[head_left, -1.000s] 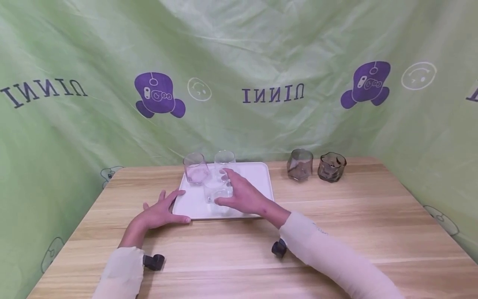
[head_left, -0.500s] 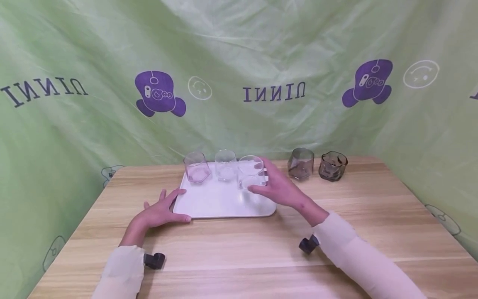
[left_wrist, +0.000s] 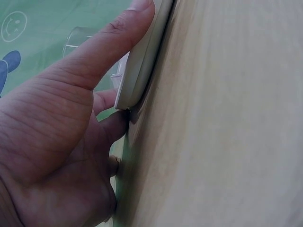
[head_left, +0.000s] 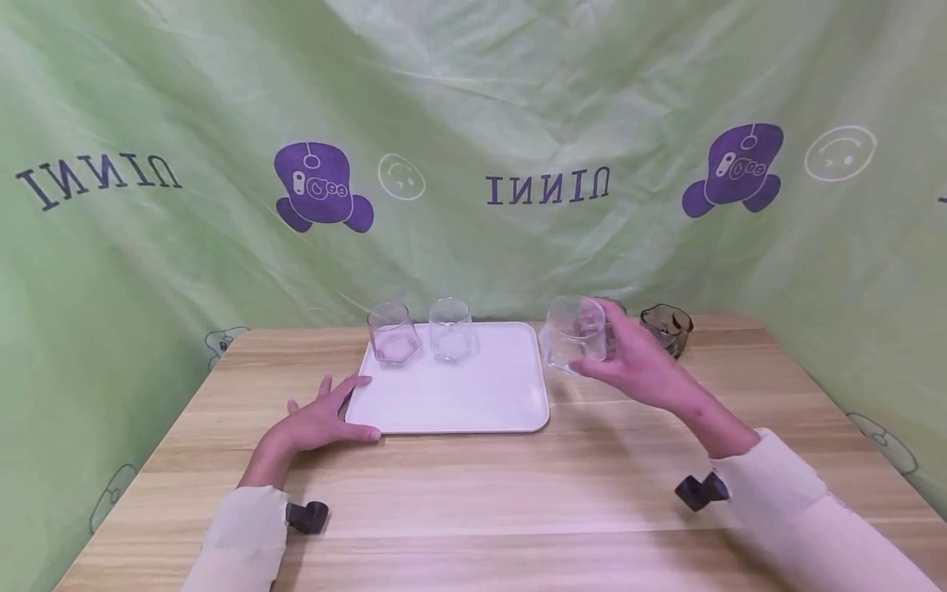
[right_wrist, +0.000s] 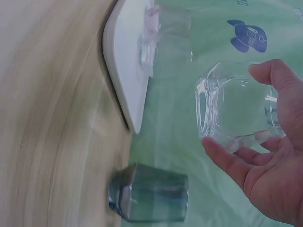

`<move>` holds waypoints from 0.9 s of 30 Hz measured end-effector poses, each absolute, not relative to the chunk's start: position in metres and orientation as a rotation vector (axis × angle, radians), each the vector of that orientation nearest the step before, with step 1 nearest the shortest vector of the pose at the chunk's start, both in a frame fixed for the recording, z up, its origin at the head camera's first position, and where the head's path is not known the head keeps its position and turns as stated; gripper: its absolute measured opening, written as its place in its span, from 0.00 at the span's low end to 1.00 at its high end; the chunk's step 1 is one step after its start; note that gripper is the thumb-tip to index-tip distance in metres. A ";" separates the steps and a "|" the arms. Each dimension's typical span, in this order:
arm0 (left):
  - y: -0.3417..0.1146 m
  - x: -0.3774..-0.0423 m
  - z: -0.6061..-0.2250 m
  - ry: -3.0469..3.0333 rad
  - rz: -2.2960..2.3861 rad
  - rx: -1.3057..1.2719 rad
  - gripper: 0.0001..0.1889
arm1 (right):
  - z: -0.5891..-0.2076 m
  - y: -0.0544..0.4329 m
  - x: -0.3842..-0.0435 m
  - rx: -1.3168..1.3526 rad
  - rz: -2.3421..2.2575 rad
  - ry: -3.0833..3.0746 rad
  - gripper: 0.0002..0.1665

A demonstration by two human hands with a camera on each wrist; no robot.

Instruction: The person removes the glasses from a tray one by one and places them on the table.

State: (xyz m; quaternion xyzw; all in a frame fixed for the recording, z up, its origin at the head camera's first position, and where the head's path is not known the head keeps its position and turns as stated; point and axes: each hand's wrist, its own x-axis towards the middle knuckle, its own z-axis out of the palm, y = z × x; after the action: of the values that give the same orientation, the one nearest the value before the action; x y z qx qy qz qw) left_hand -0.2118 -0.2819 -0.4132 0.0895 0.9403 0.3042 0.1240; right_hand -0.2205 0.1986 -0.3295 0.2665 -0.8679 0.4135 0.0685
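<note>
In the head view my right hand point(head_left: 639, 358) holds a clear drinking glass point(head_left: 573, 335) above the table just right of the white tray point(head_left: 459, 403). Thumb and fingers wrap around its sides, as the right wrist view shows with the faceted glass point(right_wrist: 236, 106). Spread at the tray's front left corner, my left hand point(head_left: 314, 423) touches the rim with thumb and forefinger; its thumb point(left_wrist: 109, 45) lies straight along the edge in the left wrist view. On the tray stand a pinkish glass point(head_left: 394, 337) at the back left and another clear glass point(head_left: 450, 333) beside it.
Behind my right hand, a smoky grey glass is mostly hidden in the head view; the right wrist view shows a grey glass point(right_wrist: 151, 194) on the table. A dark wavy-rimmed glass point(head_left: 668, 327) stands farther right. A green curtain point(head_left: 473, 247) hangs behind the wooden table point(head_left: 473, 501).
My right hand has taken the clear glass from the front of the tray, lifted it and carried it right, past the tray's right edge. The left hand has stayed at the corner.
</note>
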 end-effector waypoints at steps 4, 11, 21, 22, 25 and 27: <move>-0.282 -0.212 -0.413 2.739 0.885 0.258 0.56 | -0.324 0.220 -0.215 0.796 1.212 -2.590 0.49; -0.283 -0.213 -0.413 2.740 0.872 0.253 0.57 | -0.320 0.255 -0.213 0.738 1.255 -2.594 0.48; -0.282 -0.211 -0.413 2.738 0.882 0.248 0.56 | -0.316 0.299 -0.218 0.529 1.173 -2.657 0.47; -0.282 -0.210 -0.413 2.740 0.880 0.248 0.56 | -0.316 0.303 -0.219 0.502 1.163 -2.664 0.48; -0.283 -0.210 -0.413 2.744 0.875 0.247 0.56 | -0.316 0.314 -0.222 0.436 1.155 -2.666 0.50; -0.282 -0.210 -0.413 2.745 0.878 0.254 0.56 | -0.317 0.322 -0.224 0.385 1.150 -2.660 0.50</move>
State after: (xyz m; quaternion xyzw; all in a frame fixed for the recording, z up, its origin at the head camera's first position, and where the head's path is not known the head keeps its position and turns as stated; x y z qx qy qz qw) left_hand -0.2101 -0.2824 -0.4125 0.0870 0.9414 0.3012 0.1241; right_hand -0.2242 0.3221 -0.3169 0.1309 -0.9045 0.3910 0.1090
